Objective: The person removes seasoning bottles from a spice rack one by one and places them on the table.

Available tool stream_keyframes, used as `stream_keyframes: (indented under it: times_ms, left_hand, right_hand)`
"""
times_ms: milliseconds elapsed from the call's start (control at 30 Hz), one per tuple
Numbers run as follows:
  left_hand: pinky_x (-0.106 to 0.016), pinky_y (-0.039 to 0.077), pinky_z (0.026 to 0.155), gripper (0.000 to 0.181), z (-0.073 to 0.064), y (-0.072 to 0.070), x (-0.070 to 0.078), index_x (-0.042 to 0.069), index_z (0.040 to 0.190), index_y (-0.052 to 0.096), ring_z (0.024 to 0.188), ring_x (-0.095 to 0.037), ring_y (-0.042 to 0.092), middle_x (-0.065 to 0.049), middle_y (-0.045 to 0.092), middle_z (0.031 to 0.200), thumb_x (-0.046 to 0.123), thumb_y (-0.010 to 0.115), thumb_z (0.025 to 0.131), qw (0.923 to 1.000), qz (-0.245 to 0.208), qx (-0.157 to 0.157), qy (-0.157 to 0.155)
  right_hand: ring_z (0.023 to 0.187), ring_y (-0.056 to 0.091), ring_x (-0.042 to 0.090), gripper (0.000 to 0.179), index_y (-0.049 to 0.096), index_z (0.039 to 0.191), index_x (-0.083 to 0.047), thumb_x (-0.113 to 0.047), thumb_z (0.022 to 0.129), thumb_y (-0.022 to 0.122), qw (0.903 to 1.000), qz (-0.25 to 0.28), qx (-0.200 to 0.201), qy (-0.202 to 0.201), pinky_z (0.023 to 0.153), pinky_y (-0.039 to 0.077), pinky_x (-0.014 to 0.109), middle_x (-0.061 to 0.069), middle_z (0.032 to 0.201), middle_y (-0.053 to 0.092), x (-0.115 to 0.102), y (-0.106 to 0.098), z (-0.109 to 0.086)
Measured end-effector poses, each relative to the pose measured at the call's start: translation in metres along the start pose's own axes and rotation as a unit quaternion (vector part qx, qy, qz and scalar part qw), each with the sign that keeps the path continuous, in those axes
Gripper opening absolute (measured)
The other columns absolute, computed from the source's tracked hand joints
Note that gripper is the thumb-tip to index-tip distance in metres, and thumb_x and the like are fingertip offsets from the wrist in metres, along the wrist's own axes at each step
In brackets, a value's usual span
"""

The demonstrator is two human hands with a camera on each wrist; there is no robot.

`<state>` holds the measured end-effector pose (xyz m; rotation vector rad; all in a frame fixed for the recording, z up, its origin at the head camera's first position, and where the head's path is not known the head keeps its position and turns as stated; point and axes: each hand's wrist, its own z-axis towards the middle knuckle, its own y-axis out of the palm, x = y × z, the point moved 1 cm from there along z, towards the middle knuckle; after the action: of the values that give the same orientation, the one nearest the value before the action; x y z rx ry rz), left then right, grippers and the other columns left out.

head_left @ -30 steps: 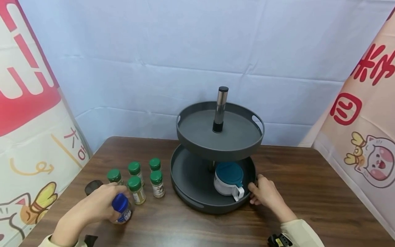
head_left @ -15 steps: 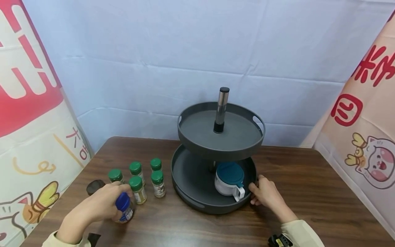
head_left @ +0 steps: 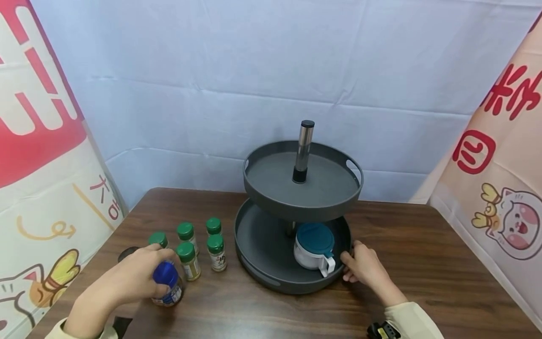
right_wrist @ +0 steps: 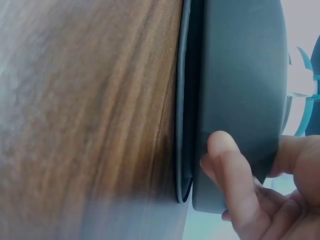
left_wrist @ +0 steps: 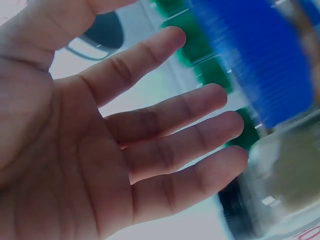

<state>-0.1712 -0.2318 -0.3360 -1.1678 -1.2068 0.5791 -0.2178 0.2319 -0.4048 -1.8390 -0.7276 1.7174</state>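
My left hand (head_left: 135,275) is beside a clear jar with a blue cap (head_left: 168,285), thumb near its front side. In the left wrist view its fingers (left_wrist: 170,152) are spread and nearly straight, with the blue-capped jar (left_wrist: 285,165) just beyond the fingertips. My right hand (head_left: 364,266) pinches the rim of the lower tier of a dark grey two-tier tray (head_left: 262,249). In the right wrist view, fingers lie against the tray's outer wall (right_wrist: 240,75) and the thumb goes over the rim. A white pot with a teal lid (head_left: 315,245) sits in that lower tier.
Several green-capped spice jars (head_left: 188,261) stand between the left hand and the tray. A dark-capped container (head_left: 128,253) is partly hidden behind the left hand. A metal post (head_left: 303,146) rises through the upper tier (head_left: 271,174). A cloth (head_left: 211,117) hangs behind the wooden table (head_left: 423,263).
My left hand has shifted slightly about the blue-capped jar; its thumb now shows in front and more of the jar's cap is visible. My right hand stays on the tray rim.
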Motion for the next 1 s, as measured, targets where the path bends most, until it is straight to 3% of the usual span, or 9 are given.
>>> stream_keyframes:
  times_ms: [133,267,667,833,1000]
  left_hand:
    - [-0.032,0.047,0.058,0.044,-0.004,-0.011,0.007,0.018,0.104,0.063,0.079,-0.018,0.056,-0.010,0.054,0.104,0.023,0.081,0.064,0.9976,0.041,0.041,0.038]
    - [-0.029,0.045,0.057,0.044,-0.004,-0.015,0.013,0.017,0.104,0.063,0.076,-0.014,0.053,-0.003,0.052,0.097,0.025,0.080,0.064,0.9950,0.057,0.058,0.057]
    - [-0.035,0.048,0.064,0.047,0.004,-0.010,0.021,0.012,0.111,0.063,0.084,-0.017,0.056,-0.006,0.053,0.109,0.026,0.079,0.069,0.9925,0.047,0.066,0.091]
    - [-0.035,0.048,0.065,0.043,0.011,-0.007,0.031,0.013,0.111,0.063,0.082,-0.015,0.055,-0.007,0.053,0.109,0.021,0.077,0.070,0.9902,0.042,0.070,0.113]
    - [-0.033,0.047,0.066,0.045,0.022,-0.002,0.044,0.012,0.114,0.062,0.080,-0.013,0.055,-0.004,0.052,0.110,0.020,0.076,0.072,0.9921,0.020,0.057,0.110]
  right_hand:
    - [0.046,0.059,0.020,0.018,0.047,0.099,0.011,-0.003,0.088,0.047,1.0000,0.002,0.002,0.001,0.044,0.050,0.032,0.009,0.060,0.057,0.000,0.000,0.000]
    - [0.046,0.059,0.020,0.018,0.047,0.099,0.011,-0.003,0.088,0.047,1.0000,0.004,0.000,0.004,0.044,0.050,0.032,0.009,0.060,0.057,0.000,0.000,0.000]
    - [0.046,0.059,0.020,0.018,0.047,0.100,0.011,-0.003,0.087,0.048,1.0000,0.001,0.009,0.001,0.044,0.050,0.031,0.009,0.060,0.057,0.002,0.001,0.000]
    - [0.046,0.059,0.019,0.019,0.046,0.100,0.011,-0.003,0.087,0.047,1.0000,0.000,0.010,0.001,0.043,0.049,0.031,0.009,0.060,0.057,0.003,0.001,0.000]
    - [0.046,0.059,0.019,0.019,0.046,0.100,0.011,-0.003,0.087,0.048,1.0000,-0.001,0.010,0.002,0.044,0.049,0.031,0.009,0.061,0.057,0.002,0.001,0.000]
